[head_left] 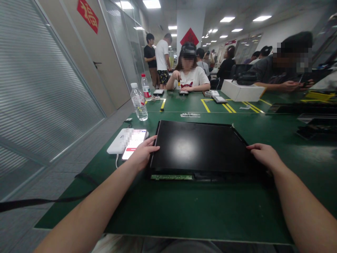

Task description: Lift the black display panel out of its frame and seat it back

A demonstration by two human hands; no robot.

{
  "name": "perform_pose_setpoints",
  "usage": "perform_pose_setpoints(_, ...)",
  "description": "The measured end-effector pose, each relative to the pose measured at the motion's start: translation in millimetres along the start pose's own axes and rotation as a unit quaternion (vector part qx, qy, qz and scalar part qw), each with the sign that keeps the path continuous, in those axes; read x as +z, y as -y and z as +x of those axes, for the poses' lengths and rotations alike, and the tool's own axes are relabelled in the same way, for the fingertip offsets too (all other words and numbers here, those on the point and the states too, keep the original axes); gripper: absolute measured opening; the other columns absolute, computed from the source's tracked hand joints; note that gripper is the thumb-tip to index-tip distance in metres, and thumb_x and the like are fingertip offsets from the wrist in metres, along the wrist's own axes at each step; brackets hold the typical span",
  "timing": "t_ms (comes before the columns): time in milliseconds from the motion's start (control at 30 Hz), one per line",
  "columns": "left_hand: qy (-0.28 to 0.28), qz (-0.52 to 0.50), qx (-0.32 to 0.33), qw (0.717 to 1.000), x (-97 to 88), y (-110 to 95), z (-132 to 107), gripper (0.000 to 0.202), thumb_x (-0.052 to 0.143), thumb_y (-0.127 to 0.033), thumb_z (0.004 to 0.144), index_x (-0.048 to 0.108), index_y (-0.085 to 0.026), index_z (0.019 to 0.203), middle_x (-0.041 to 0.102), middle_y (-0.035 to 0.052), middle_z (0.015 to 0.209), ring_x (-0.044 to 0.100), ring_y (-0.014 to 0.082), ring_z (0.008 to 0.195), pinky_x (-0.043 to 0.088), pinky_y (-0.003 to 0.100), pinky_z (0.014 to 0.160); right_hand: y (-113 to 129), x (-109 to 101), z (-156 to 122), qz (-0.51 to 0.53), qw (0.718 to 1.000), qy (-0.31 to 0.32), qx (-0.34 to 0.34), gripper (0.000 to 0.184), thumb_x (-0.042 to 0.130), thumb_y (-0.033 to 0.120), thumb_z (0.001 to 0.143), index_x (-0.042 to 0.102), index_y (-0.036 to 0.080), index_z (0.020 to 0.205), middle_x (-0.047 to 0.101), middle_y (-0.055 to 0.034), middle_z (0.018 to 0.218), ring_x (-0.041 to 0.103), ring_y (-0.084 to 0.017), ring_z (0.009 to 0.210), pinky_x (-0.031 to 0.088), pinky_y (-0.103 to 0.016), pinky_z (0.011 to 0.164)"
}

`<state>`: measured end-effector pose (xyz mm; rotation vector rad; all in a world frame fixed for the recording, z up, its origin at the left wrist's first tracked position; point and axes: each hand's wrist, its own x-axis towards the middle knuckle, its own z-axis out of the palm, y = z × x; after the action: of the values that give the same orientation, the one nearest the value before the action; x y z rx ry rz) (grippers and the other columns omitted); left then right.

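Note:
A black LCD panel (200, 147) lies over the green tabletop in front of me, its glossy face up and reflecting a light. Along its near edge a green circuit board strip (171, 177) shows. My left hand (144, 153) grips the panel's left edge, thumb on top and fingers at the side. At the right edge, my right hand (264, 154) pinches the panel, with its lower fingers partly hidden. Whether the panel rests fully on the table or is slightly raised, I cannot tell.
Left of the panel lie a lit phone (134, 142) and a white box-like device (118, 142) with a cable. Two water bottles (139, 103) stand behind them. Metal strips (190, 115) lie beyond the panel. Dark panels (317, 128) are at right. A co-worker (188, 75) sits opposite, near a white box (240, 90).

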<state>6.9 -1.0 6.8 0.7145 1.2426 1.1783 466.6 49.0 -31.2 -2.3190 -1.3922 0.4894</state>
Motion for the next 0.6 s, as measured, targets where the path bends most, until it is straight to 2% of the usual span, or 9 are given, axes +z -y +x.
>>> perform_pose_setpoints(400, 0.023, -0.008, 0.009, 1.000, 0.8, -2.1, -4.5, 0.077, 0.066, 0.001, 0.071, 0.052, -0.016, 0.146, 0.072, 0.0141, 0.129, 0.075, 0.0269, 0.101, 0.062, 0.032, 0.075, -2.6, 0.0, 3.2, -0.010, 1.000, 0.002, -0.006, 0.034, 0.057, 0.015, 0.074, 0.079, 0.016, 0.099, 0.075, -0.0118, 0.099, 0.065, -0.023, 0.085, 0.047, -0.030, 0.073)
perform_pose_setpoints(500, 0.032, -0.005, 0.017, 0.999, 0.1, -0.9, -4.0, 0.081, 0.068, 0.000, 0.070, 0.051, -0.016, 0.147, 0.067, 0.0149, 0.137, 0.072, 0.0288, 0.110, 0.061, 0.034, 0.083, -4.5, 1.6, 4.8, -0.004, 1.000, 0.000, -0.006, 0.033, 0.057, 0.014, 0.072, 0.079, 0.016, 0.098, 0.075, -0.0116, 0.098, 0.065, -0.022, 0.082, 0.046, -0.029, 0.072)
perform_pose_setpoints(600, 0.064, -0.009, 0.049, 0.997, -1.9, 1.3, -1.7, 0.076, 0.072, -0.002, 0.068, 0.057, -0.016, 0.142, 0.062, 0.0134, 0.145, 0.063, 0.0312, 0.126, 0.056, 0.038, 0.098, -6.8, 3.5, 7.5, 0.000, 1.000, -0.005, -0.006, 0.033, 0.057, 0.016, 0.072, 0.079, 0.017, 0.096, 0.075, -0.0109, 0.094, 0.065, -0.022, 0.079, 0.047, -0.030, 0.071)
